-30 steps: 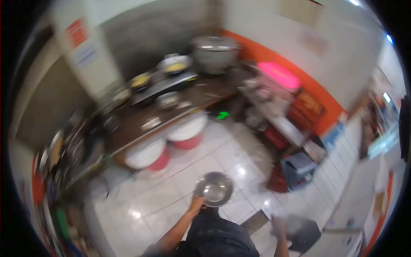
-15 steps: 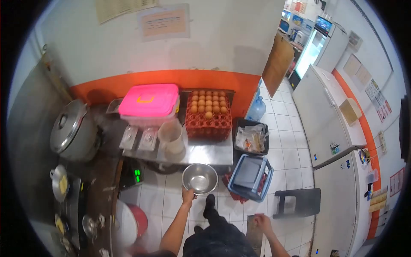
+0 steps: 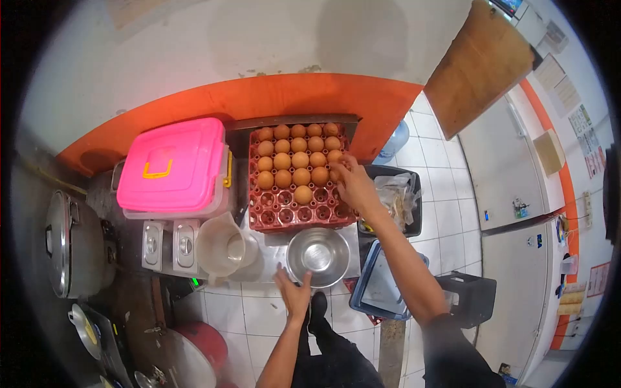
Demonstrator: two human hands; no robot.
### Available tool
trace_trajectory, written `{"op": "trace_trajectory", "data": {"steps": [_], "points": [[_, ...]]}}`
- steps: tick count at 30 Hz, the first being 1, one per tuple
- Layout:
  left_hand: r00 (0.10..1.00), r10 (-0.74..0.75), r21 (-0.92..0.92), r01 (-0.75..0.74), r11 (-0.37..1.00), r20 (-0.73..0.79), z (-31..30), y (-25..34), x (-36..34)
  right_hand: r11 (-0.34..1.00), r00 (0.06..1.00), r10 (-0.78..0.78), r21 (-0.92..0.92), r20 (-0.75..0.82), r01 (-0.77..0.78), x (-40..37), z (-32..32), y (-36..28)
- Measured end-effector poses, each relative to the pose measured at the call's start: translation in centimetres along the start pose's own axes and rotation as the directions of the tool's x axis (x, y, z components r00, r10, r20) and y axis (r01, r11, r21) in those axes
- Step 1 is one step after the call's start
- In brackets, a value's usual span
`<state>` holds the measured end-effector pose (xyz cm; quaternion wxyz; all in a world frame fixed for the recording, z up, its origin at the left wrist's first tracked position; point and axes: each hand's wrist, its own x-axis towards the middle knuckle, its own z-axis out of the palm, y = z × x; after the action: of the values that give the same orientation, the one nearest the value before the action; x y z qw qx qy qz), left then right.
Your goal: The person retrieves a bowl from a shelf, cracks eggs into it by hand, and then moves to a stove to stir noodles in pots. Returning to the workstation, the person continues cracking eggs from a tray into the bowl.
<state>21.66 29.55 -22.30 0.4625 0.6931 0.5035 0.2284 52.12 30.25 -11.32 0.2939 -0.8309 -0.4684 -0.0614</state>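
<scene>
A round steel bowl [image 3: 317, 257] sits at the front edge of the steel table [image 3: 268, 262], with nothing visible inside. Beside its lower left rim is my left hand [image 3: 294, 294], thumb and fingers spread apart. Behind the bowl, brown eggs [image 3: 299, 160] fill the back rows of a stack of red egg trays [image 3: 275, 223]; the front cups hold none. My right hand [image 3: 352, 184] reaches over the stack's right side, its fingers curled around an egg [image 3: 334, 173] at the end of a row. That egg is partly hidden by the fingers.
Left of the trays stand a translucent pitcher [image 3: 223, 246], two lidded steel containers [image 3: 185, 246] and a pink-lidded box [image 3: 171, 168]. A large pot [image 3: 71, 242] is farther left. Down at the right are a black bin [image 3: 414, 220], a blue crate [image 3: 388, 284] and a dark stool [image 3: 469, 297].
The bowl has gone from my left hand's grip above the floor to the table edge, and that hand has loosened. My right hand has moved up from low right to the eggs. The view is closer.
</scene>
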Motion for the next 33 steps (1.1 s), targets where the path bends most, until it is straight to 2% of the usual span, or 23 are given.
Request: {"op": "trace_trajectory", "data": {"steps": [2,4,6,8,11,12,14,15,16,18,19,20,21,22,23,24,26,27,28,29,30,32,33], "points": [[0.961,0.278,0.111,-0.277,0.954,0.01,-2.1,4.0,2.5,0.999,0.991,0.037,0.032,0.126,-0.042,0.9,-0.2,0.3],[0.81,0.573,0.286,-0.582,0.761,0.124,-2.6,10.8,7.7,0.998,0.97,0.045,0.022,0.24,-0.051,1.2,0.0,1.2],[0.728,0.666,0.328,-0.677,0.659,0.164,-1.2,15.6,12.6,0.995,0.975,0.019,0.096,0.221,-0.042,1.9,0.1,2.3],[0.759,0.6,0.326,-0.65,0.686,0.251,0.7,16.1,15.2,0.978,0.982,0.051,0.188,0.181,-0.086,1.9,-0.5,2.1],[0.84,0.386,0.354,-0.519,0.778,0.382,0.9,17.7,16.6,0.815,0.924,0.381,0.459,0.036,-0.354,-0.5,-1.9,-0.1],[0.834,0.396,0.344,-0.528,0.777,0.384,1.0,18.0,16.8,0.751,0.896,0.443,0.551,-0.012,-0.364,-2.2,-1.6,-0.4],[0.792,0.512,0.175,-0.585,0.792,0.332,2.2,16.6,17.5,0.557,0.759,0.651,0.68,-0.002,-0.476,-6.1,-2.2,-3.0],[0.782,0.559,0.119,-0.605,0.787,0.275,2.0,15.8,17.8,0.629,0.747,0.661,0.592,-0.065,-0.504,-9.2,-0.8,-2.4],[0.789,0.57,0.006,-0.587,0.81,0.228,0.8,17.5,16.8,0.619,0.723,0.687,0.586,-0.08,-0.523,-11.4,0.9,-1.9],[0.889,0.357,-0.323,-0.262,0.909,0.285,1.3,13.2,14.3,0.471,0.649,0.761,0.687,0.001,-0.554,-15.5,3.8,-2.2],[0.92,0.243,-0.462,-0.079,0.883,0.307,1.6,11.3,12.9,0.353,0.6,0.796,0.742,0.082,-0.57,-17.3,4.8,-3.3],[0.931,0.289,-0.584,-0.108,0.804,0.225,2.8,8.5,11.5,0.255,0.552,0.822,0.777,0.139,-0.575,-18.7,5.4,-3.7],[0.929,0.179,-0.749,0.135,0.648,0.323,1.6,9.2,8.7,0.188,0.511,0.841,0.792,0.175,-0.581,-20.1,5.5,-4.4],[0.908,0.065,-0.839,0.353,0.413,0.414,0.3,9.9,6.2,0.157,0.495,0.846,0.794,0.2,-0.588,-21.6,5.3,-5.1],[0.922,0.031,-0.887,0.362,0.286,0.386,2.0,7.0,3.9,0.18,0.503,0.84,0.769,0.204,-0.613,-22.1,5.6,-5.6],[0.917,0.063,-0.911,0.381,0.157,0.394,2.8,5.2,2.3,0.204,0.51,0.835,0.744,0.208,-0.636,-22.5,6.2,-6.2],[0.926,-0.086,-0.844,0.371,0.388,0.367,5.4,3.4,0.4,0.318,0.551,0.82,0.68,0.152,-0.661,-21.2,6.0,-10.2],[0.929,-0.15,-0.789,0.367,0.493,0.338,6.2,3.4,0.0,0.427,0.62,0.772,0.61,0.137,-0.667,-21.4,6.2,-9.8],[0.973,-0.108,-0.661,0.219,0.717,0.205,7.0,3.4,-0.3,0.532,0.687,0.714,0.532,0.136,-0.659,-22.0,6.6,-9.3],[0.996,-0.063,-0.456,0.087,0.886,0.067,7.8,3.5,-0.6,0.63,0.75,0.645,0.453,0.147,-0.631,-22.5,7.4,-8.5],[0.998,-0.031,-0.369,0.047,0.928,0.049,7.7,3.5,-0.3,0.632,0.764,0.619,0.462,0.182,-0.622,-22.6,8.1,-7.7],[0.992,-0.07,-0.332,0.102,0.938,0.108,7.7,2.5,0.0,0.681,0.802,0.562,0.436,0.204,-0.588,-22.8,8.7,-7.5],[0.975,-0.134,-0.385,0.194,0.902,0.179,7.5,1.0,0.6,0.647,0.796,0.561,0.478,0.229,-0.594,-23.2,9.6,-7.3]]}}
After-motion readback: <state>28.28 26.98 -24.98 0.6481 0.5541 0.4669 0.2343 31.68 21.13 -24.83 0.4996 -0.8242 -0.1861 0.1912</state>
